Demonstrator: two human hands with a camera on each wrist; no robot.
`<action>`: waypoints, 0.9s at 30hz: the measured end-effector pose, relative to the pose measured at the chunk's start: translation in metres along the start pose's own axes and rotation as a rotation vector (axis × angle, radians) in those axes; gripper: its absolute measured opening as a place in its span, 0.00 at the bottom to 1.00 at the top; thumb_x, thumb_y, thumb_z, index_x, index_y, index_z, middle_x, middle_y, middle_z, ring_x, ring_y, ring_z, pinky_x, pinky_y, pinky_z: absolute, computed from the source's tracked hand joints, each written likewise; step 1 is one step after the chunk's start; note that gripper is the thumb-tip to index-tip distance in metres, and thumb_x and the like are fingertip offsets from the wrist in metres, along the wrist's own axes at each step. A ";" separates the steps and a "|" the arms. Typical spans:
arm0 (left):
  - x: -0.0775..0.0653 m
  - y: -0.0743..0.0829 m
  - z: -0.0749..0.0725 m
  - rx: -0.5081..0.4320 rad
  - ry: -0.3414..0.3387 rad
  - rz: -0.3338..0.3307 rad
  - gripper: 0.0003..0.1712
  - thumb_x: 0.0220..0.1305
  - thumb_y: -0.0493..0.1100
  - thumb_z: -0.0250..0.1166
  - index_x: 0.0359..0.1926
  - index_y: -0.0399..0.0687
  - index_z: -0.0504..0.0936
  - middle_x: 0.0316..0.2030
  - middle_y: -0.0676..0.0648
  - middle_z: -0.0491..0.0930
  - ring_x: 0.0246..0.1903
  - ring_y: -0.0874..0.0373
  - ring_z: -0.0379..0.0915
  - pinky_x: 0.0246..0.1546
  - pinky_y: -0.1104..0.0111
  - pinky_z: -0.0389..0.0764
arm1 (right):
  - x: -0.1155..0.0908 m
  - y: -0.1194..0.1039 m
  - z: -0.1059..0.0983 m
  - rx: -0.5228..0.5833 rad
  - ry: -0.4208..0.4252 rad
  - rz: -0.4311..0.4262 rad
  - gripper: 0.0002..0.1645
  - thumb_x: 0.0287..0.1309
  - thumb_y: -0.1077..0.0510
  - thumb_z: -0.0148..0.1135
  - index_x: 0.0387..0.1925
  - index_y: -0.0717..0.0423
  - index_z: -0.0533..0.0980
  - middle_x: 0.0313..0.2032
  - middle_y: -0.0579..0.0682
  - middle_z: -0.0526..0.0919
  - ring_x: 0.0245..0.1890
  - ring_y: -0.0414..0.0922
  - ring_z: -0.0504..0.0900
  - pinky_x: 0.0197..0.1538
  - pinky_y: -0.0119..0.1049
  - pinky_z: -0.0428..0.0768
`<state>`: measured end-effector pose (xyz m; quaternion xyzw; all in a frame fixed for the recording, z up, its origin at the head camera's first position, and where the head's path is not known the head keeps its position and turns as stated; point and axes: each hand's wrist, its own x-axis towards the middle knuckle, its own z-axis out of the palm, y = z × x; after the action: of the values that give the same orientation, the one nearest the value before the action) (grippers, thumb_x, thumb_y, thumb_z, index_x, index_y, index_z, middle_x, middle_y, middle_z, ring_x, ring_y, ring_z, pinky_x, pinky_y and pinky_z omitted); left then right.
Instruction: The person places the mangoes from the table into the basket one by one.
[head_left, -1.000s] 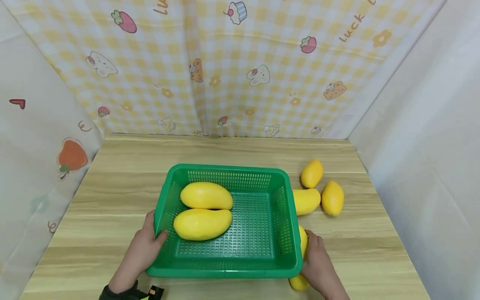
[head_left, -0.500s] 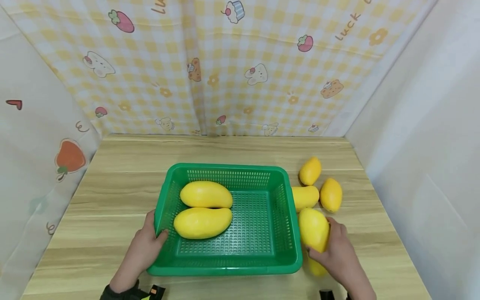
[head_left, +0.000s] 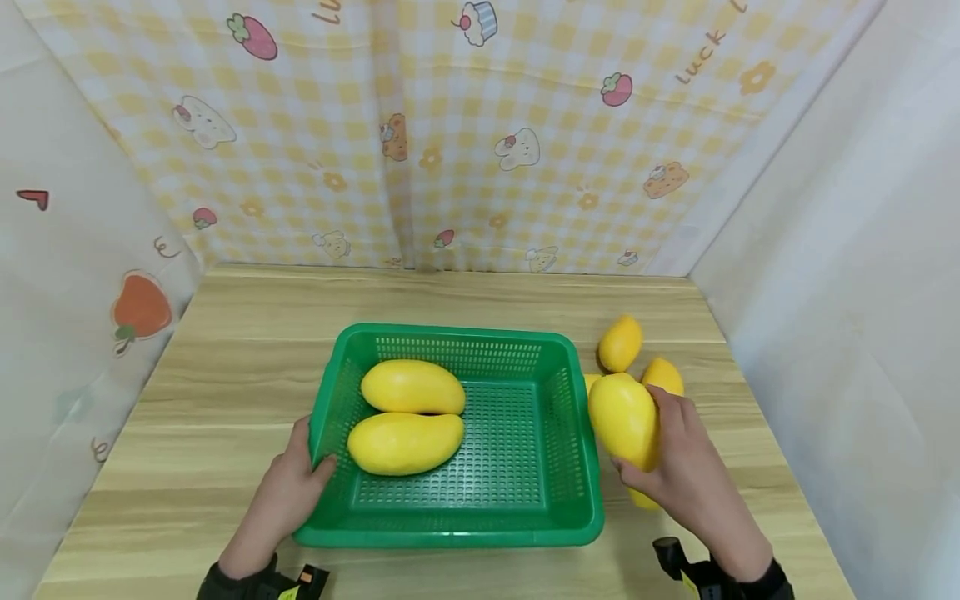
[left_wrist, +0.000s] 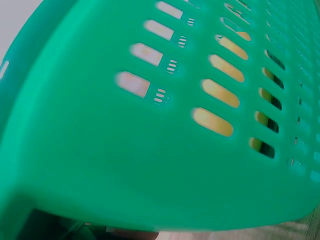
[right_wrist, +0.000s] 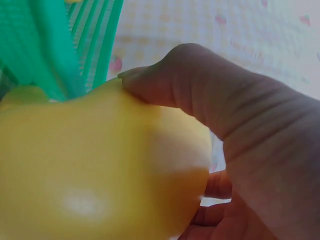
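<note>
My left hand [head_left: 288, 492] grips the left rim of a green plastic basket [head_left: 450, 540], thumb over the edge; in the left wrist view the slotted basket wall [left_wrist: 125, 165] fills most of the picture. Two yellow mangoes lie side by side in the basket's left part, a far mango [head_left: 412, 387] and a near mango [head_left: 405, 444]. My right hand [head_left: 682, 467] holds another mango [head_left: 621, 417] just outside the basket's right wall. In the right wrist view, the thumb [right_wrist: 165, 82] presses on this mango, with fingers partly hidden on its other side.
Beyond the held mango are two smaller yellow fruits, one farther back [head_left: 621, 343] and one partly covered [head_left: 663, 377]. A sliver of yellow fruit [head_left: 591, 382] shows beside the basket wall. Another yellow fruit [head_left: 643, 499] peeks out below the right hand. A patterned cloth [head_left: 465, 167] hangs behind the wooden table [head_left: 247, 350].
My right hand has moved from low beside the basket's right wall to farther back and right, bringing the mango into fuller view. The left hand and basket have stayed in place.
</note>
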<state>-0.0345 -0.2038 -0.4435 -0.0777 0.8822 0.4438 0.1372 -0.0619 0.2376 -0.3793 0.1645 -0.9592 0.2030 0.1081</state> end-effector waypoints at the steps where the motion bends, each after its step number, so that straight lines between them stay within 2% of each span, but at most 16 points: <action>1: 0.000 0.000 0.000 -0.001 0.002 0.004 0.35 0.67 0.33 0.52 0.68 0.29 0.45 0.44 0.26 0.75 0.30 0.49 0.78 0.25 0.60 0.77 | 0.004 -0.002 -0.001 -0.007 -0.003 -0.026 0.58 0.25 0.58 0.80 0.60 0.72 0.59 0.45 0.67 0.68 0.37 0.57 0.73 0.36 0.53 0.78; 6: 0.000 0.001 0.002 -0.025 0.008 0.003 0.35 0.67 0.33 0.53 0.68 0.30 0.46 0.42 0.28 0.77 0.28 0.50 0.78 0.24 0.61 0.78 | 0.022 -0.014 -0.001 -0.026 -0.025 -0.150 0.58 0.26 0.55 0.80 0.60 0.70 0.60 0.46 0.66 0.68 0.36 0.55 0.75 0.35 0.49 0.80; 10: -0.002 0.001 0.002 -0.030 0.011 -0.008 0.35 0.67 0.33 0.53 0.68 0.30 0.46 0.41 0.28 0.77 0.28 0.50 0.79 0.23 0.61 0.78 | 0.034 -0.025 0.000 -0.008 -0.044 -0.217 0.57 0.28 0.53 0.79 0.62 0.68 0.60 0.49 0.63 0.69 0.41 0.54 0.74 0.39 0.48 0.79; 16: -0.003 0.002 -0.002 -0.023 0.019 -0.005 0.35 0.67 0.33 0.53 0.68 0.29 0.45 0.42 0.27 0.77 0.28 0.50 0.78 0.23 0.60 0.78 | 0.052 -0.046 0.002 0.012 -0.069 -0.314 0.59 0.30 0.51 0.79 0.63 0.66 0.59 0.51 0.62 0.68 0.43 0.52 0.74 0.41 0.47 0.78; 27: -0.003 0.002 0.001 -0.040 0.021 -0.001 0.35 0.67 0.32 0.52 0.68 0.30 0.46 0.39 0.30 0.79 0.27 0.51 0.79 0.22 0.60 0.78 | 0.071 -0.067 0.006 0.025 -0.160 -0.352 0.60 0.34 0.48 0.78 0.67 0.61 0.57 0.54 0.60 0.67 0.46 0.52 0.74 0.43 0.45 0.79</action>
<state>-0.0324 -0.2016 -0.4420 -0.0857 0.8745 0.4603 0.1266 -0.1042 0.1580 -0.3417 0.3466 -0.9185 0.1794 0.0632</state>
